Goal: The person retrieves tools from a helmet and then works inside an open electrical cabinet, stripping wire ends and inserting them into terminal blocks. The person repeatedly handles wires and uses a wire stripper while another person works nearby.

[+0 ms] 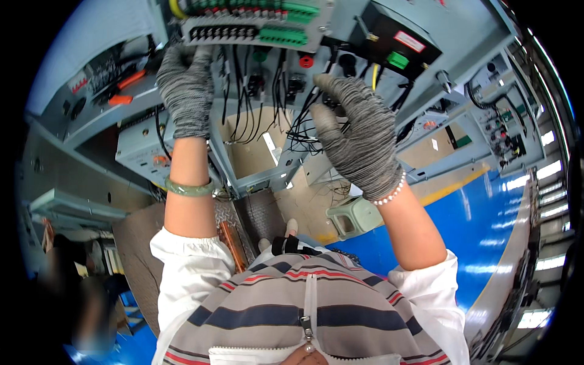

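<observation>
Both my hands wear grey knitted gloves and reach up to an open electrical cabinet. My left hand (187, 91) is raised at the left end of a grey terminal module (246, 35) with black and green terminal rows. Its fingertips are hidden at the module's edge, so its grip does not show. My right hand (360, 134) is to the right of hanging black wires (246, 100), its thumb and forefinger curved and apart. A black wire (312, 97) runs close by these fingertips; no firm hold on it shows.
A black box (398, 39) with a green connector is mounted at upper right. Orange-handled tools (125, 91) lie on the left ledge. A grey-white unit (143, 146) sits below it. A pale green stool (353, 217) stands on the floor, near the blue flooring (468, 243).
</observation>
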### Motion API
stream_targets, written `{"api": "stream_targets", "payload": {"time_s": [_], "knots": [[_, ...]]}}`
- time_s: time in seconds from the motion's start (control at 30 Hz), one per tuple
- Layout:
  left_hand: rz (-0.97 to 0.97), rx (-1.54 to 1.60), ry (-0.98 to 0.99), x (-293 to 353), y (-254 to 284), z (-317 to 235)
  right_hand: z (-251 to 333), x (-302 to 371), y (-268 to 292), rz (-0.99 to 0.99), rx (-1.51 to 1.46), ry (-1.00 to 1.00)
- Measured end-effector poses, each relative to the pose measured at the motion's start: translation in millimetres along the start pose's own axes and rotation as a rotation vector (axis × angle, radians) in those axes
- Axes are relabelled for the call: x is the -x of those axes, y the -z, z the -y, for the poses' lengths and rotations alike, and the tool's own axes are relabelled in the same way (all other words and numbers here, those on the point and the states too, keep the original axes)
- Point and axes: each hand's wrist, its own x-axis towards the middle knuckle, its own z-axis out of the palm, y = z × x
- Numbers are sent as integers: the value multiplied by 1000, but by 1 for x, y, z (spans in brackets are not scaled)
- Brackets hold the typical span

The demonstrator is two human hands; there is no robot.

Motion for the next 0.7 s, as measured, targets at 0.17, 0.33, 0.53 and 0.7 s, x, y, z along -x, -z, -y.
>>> {"api": "stream_targets", "payload": {"time_s": [0.17,0.33,0.53,0.7], "knots": [[-52,80,-12,-8,-17,0,-59,20,19,-465,-104,-257],[-178,118,-176,-18,-28,9,-173,41,53,-805,-55,-739],[-51,-298,-146,-40,-22,-7,-240,28,64,-359,-141,-777],[46,-506,-173,-42,-27,-23,-245,22,71,-391,-274,-825]]}}
